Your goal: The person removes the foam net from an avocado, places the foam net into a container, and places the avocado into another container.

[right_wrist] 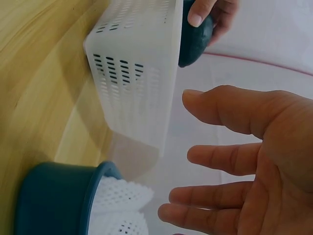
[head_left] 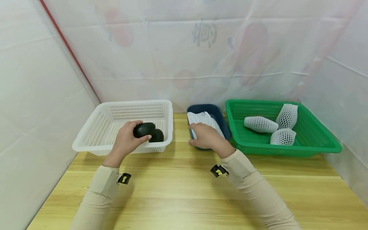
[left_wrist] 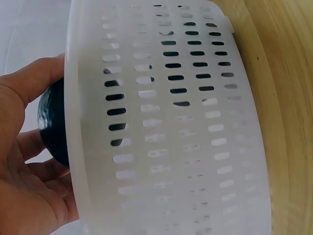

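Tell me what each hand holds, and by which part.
The left hand grips a dark oval object by its near and far sides; the right hand holds nothing.

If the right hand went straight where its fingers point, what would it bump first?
Probably the white foam nets in the blue bin, though the gap is hard to judge.

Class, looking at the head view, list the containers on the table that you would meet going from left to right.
White perforated plastic basket → dark blue tub → green perforated plastic basket.
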Motion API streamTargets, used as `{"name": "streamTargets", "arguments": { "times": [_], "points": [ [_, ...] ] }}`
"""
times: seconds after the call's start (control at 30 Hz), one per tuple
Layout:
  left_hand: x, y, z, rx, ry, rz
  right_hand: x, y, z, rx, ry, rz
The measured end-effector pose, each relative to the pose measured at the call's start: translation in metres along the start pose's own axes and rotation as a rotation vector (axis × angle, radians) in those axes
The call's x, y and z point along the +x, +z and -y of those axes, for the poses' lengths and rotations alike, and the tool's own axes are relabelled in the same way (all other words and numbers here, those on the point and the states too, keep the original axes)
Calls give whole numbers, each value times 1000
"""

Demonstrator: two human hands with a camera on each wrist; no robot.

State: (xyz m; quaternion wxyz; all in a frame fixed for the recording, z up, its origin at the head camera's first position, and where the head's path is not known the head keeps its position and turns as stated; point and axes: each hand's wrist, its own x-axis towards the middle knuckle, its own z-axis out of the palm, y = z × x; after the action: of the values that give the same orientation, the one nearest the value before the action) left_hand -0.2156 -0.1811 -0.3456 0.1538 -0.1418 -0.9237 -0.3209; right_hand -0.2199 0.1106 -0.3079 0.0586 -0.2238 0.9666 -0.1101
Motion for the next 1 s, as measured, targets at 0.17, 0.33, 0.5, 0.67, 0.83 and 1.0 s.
{"name": "streamTargets", "arguments": {
  "times": [0.17,0.33,0.5,0.67,0.83,1.0],
  "points": [
    [0,-2,5,17,-27,20,2,3,5,-2,-20,2],
    [-1,-3,10,44,-56,53,2,3,12,8,-38,5],
    [-1,-3,12,54,-53,61,2,3,17,2,-29,11],
    [-1,-3,11,54,-27,67,2,2,19,-6,-29,5],
    [-1,-3,10,43,-1,85,1,1,19,-5,-23,10],
    [-1,-4,5,63,-4,103,-1,-1,18,-8,-29,14]
  ]
}}
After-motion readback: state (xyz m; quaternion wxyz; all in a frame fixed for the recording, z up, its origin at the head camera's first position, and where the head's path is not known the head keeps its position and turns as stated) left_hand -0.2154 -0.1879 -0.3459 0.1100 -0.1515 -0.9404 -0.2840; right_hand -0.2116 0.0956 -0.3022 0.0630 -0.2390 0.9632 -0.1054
